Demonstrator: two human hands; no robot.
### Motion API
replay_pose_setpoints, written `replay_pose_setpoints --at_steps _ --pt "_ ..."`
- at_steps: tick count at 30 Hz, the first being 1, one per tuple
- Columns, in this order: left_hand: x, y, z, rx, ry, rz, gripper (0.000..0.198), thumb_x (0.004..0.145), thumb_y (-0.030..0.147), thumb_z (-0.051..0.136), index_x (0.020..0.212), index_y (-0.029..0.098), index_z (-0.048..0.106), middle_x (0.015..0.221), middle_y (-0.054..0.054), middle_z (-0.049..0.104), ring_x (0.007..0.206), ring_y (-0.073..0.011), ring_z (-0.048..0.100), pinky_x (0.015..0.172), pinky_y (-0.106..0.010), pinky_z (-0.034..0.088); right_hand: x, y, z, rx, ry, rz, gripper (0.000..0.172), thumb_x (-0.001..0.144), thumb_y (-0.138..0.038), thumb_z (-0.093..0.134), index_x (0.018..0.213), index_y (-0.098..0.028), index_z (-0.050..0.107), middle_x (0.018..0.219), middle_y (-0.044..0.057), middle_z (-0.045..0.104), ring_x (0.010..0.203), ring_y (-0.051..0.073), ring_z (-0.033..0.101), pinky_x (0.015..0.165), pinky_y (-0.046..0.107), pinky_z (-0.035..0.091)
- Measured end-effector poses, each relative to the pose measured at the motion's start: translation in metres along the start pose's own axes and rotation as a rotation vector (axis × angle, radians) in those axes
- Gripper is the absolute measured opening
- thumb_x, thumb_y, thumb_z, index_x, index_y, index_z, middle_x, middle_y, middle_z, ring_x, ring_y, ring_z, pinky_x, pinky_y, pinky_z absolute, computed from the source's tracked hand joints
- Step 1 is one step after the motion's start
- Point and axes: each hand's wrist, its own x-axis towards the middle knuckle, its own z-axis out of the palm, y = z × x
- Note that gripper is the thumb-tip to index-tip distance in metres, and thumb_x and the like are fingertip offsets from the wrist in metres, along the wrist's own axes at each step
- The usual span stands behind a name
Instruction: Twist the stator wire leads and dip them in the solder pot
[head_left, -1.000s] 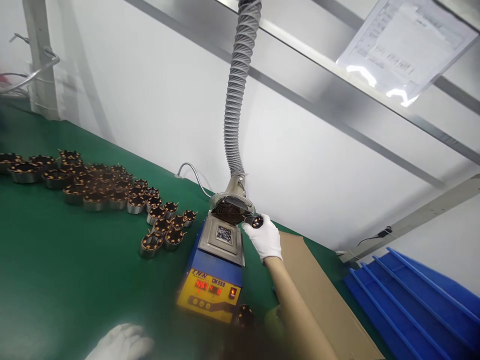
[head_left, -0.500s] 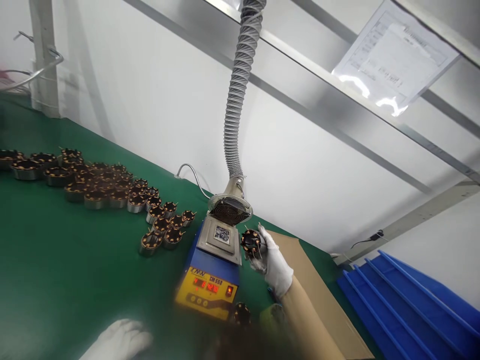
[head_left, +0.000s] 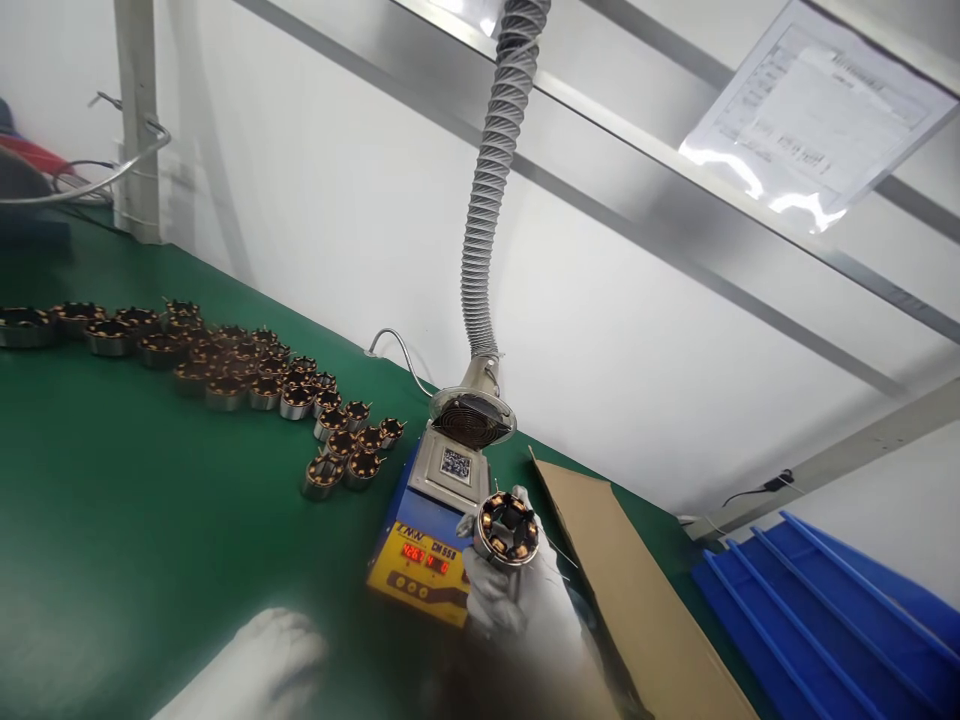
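My right hand [head_left: 510, 590], in a white glove, grips a motor stator [head_left: 506, 530] with copper windings, a steel ring and thin wire ends. The stator's open face is turned toward me, just in front of the blue and yellow solder pot [head_left: 424, 560] marked CM 550. On top of the pot is a square metal plate with a dark bath [head_left: 456, 465]. My left hand [head_left: 274, 650], also gloved in white, hovers over the green table at lower left. Its fingers are blurred, and their underside is hidden.
Several stators [head_left: 259, 370] stand grouped on the green table [head_left: 150, 520] to the left. A fume hose [head_left: 491, 210] ends in a round hood [head_left: 472, 417] behind the pot. Brown cardboard [head_left: 637, 570] and blue trays [head_left: 832, 620] lie to the right.
My right hand has brought the stator from the pot's right side toward me and turned its face upward. My left hand has shifted slightly right, and the whole view has moved a little.
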Motion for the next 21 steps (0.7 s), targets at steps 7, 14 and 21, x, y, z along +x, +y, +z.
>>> replay_pose_setpoints --at_steps 7,14,21 --pt "0.004 0.033 -0.019 -0.089 0.162 -0.006 0.019 0.089 0.029 0.048 0.090 0.029 0.067 0.088 -0.002 0.068 0.083 -0.0197 0.063 0.077 -0.029 0.052 0.000 0.028 0.007 -0.059 -0.002 0.055 0.061 0.069 -0.080 0.044 0.065 -0.022 0.059 0.038 -0.005 0.044 0.022 0.005 0.021 0.028 0.020 0.018" --pt "-0.013 0.096 -0.045 -0.078 0.348 -0.090 0.041 0.088 0.039 0.046 0.129 0.043 0.044 0.110 0.000 0.064 0.106 -0.0256 0.057 0.086 -0.037 0.051 -0.001 0.055 0.014 -0.133 -0.013 0.065 0.060 0.069 -0.082 0.041 0.067 -0.025 0.061 0.039 -0.004 0.042 0.024 0.008 0.023 0.026 0.022 0.021" --pt "0.003 0.137 -0.099 0.099 0.176 -0.021 0.039 0.088 0.029 0.050 0.127 0.034 0.046 0.085 -0.002 0.066 0.077 -0.0207 0.061 0.069 -0.029 0.049 0.012 0.073 0.009 -0.514 0.097 -0.003 0.064 0.061 -0.082 0.049 0.090 -0.028 0.066 0.060 0.003 0.062 0.056 0.023 0.063 0.039 0.031 0.046"
